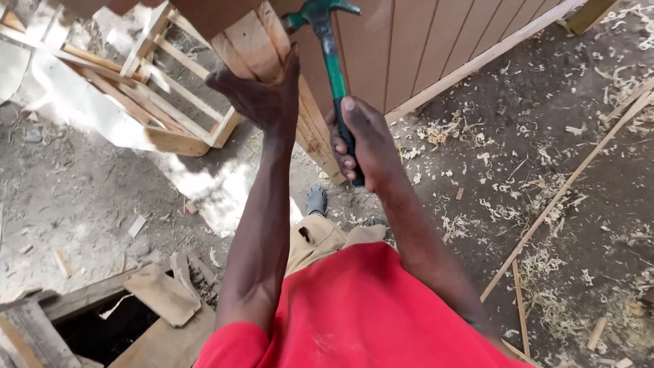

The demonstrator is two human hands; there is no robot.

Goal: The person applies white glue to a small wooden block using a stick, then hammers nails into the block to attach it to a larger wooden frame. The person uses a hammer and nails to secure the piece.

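Observation:
My right hand [364, 140] grips the black end of a green-handled claw hammer [330, 51], whose head is up at the top edge of the view against a wooden post. My left hand [262, 99] presses on that pale wooden post [310, 129], fingers wrapped over its upper part. The post belongs to a brown panelled wooden piece [422, 48] that stands on the dirt floor. My red shirt and khaki trousers fill the bottom middle.
A pale wooden frame [167, 116] lies on the ground at upper left. Long thin wood strips [565, 184] and wood shavings cover the dirt on the right. Offcuts and boards [160, 293] lie beside a dark opening at lower left.

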